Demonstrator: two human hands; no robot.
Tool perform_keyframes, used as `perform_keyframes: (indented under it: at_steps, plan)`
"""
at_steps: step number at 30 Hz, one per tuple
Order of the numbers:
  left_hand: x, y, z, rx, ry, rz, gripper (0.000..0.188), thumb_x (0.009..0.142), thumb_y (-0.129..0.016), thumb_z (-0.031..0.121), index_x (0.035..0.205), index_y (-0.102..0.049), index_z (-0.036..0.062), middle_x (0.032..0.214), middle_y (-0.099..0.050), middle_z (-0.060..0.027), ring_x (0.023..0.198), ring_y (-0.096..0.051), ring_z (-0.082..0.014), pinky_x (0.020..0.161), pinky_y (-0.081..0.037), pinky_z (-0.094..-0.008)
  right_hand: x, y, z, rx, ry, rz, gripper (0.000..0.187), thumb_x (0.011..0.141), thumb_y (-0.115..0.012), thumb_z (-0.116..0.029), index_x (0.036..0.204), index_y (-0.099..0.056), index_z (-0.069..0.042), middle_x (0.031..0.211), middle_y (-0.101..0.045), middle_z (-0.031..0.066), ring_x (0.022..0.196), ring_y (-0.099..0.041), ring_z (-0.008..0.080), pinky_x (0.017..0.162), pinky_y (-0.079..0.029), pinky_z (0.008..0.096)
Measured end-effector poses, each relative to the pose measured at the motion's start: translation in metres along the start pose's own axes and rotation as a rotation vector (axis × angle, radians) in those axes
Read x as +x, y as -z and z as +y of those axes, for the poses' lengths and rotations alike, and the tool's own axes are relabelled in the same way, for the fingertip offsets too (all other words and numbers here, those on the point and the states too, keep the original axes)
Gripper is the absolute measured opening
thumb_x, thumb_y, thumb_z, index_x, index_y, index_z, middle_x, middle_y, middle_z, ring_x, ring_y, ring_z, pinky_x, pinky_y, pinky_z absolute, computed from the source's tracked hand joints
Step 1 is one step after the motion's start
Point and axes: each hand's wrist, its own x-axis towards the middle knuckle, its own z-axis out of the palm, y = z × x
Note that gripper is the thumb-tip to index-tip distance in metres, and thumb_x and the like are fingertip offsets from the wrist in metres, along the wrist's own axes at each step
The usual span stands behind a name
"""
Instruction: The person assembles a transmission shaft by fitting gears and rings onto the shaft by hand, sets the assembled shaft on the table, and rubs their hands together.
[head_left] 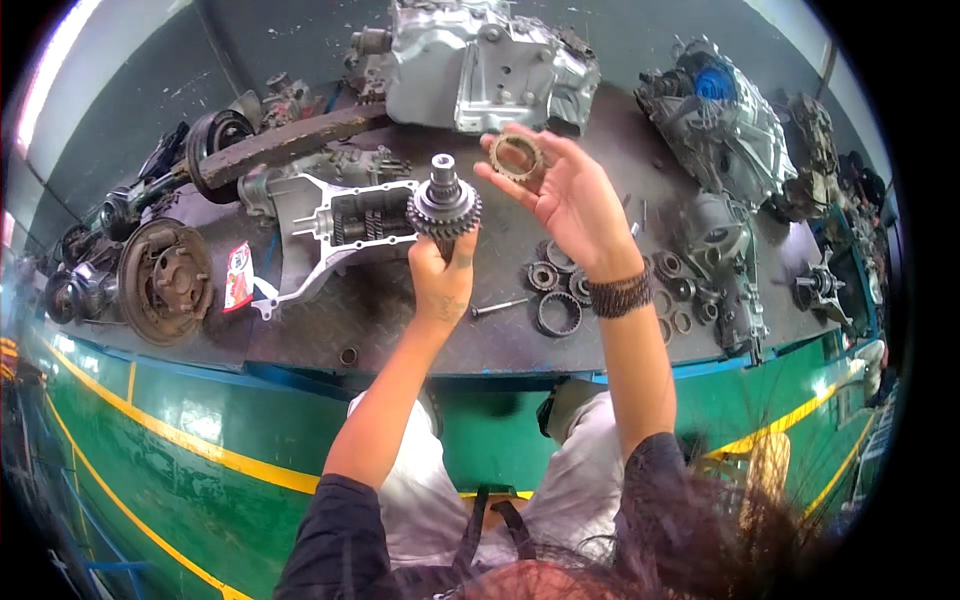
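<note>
Glossy metal gear shaft (444, 210); matt, brass-looking ring (514, 175).

Place: I find a mechanical workshop | Ahead: I face a dark-topped workbench (300, 335) crowded with a large silver gearbox casing (495, 75), an opened gear housing (325, 257) and a rusty brake assembly (165, 280) | Nearer: I note loose rings and bearings (543, 276) | Underfoot: green floor (180, 470) with yellow lines (285, 472)

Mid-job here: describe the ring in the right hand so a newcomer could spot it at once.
Find the big silver housing at the top middle of the picture. Just below it is the right hand, with a dark bracelet on its wrist. The brass-coloured toothed ring in that hand is held up in the air, unlike the loose rings lying on the workbench.
</note>
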Motion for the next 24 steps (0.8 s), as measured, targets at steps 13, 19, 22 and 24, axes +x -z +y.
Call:
perform_keyframes:
  at_steps: [13,19,22,24]
  plan:
    - [-0.003,-0.024,0.022,0.075,-0.279,-0.05,0.04,0.098,-0.064,0.032,0.115,-0.063,-0.0039,0.098,-0.069,-0.0043,0.091,-0.062,-0.0123,0.081,-0.049,-0.0294,-0.02,-0.044,0.02,-1.324,0.869,-0.152,0.04,0.088,-0.065,-0.013,0.127,-0.062,-0.007,0.118,-0.063,0.0175,0.112,-0.056,0.0373,0.099,-0.046,0.0442]
    - [0.0,-0.002,0.001,0.123,-0.196,-0.101,0.028,0.097,-0.061,0.023,0.105,-0.063,-0.0032,0.088,-0.066,-0.0019,0.084,-0.059,-0.0092,0.075,-0.048,-0.0273,-0.022,-0.036,0.021,-1.065,0.669,-0.215,0.068,0.086,-0.072,-0.011,0.148,-0.045,-0.014,0.12,-0.062,0.0126,0.115,-0.058,0.0269,0.104,-0.046,0.0409]
    - [-0.002,-0.008,0.007,0.059,-0.177,-0.071,0.016,0.096,-0.061,0.013,0.098,-0.061,-0.0031,0.081,-0.058,0.0034,0.077,-0.052,-0.0071,0.068,-0.043,-0.0252,-0.016,-0.022,0.025,-1.04,0.607,-0.266,0.061,0.088,-0.073,-0.02,0.142,-0.049,-0.008,0.126,-0.058,0.0153,0.12,-0.055,0.0257,0.105,-0.044,0.0378]
    - [-0.003,-0.006,-0.001,0.039,-0.156,-0.073,0.016,0.096,-0.06,0.012,0.102,-0.061,-0.0029,0.084,-0.06,0.0026,0.08,-0.054,-0.0074,0.07,-0.044,-0.0253,-0.011,-0.017,0.039,-0.963,0.5,-0.259,0.056,0.09,-0.075,-0.032,0.134,-0.053,-0.004,0.128,-0.059,0.014,0.118,-0.056,0.0195,0.1,-0.045,0.0339]
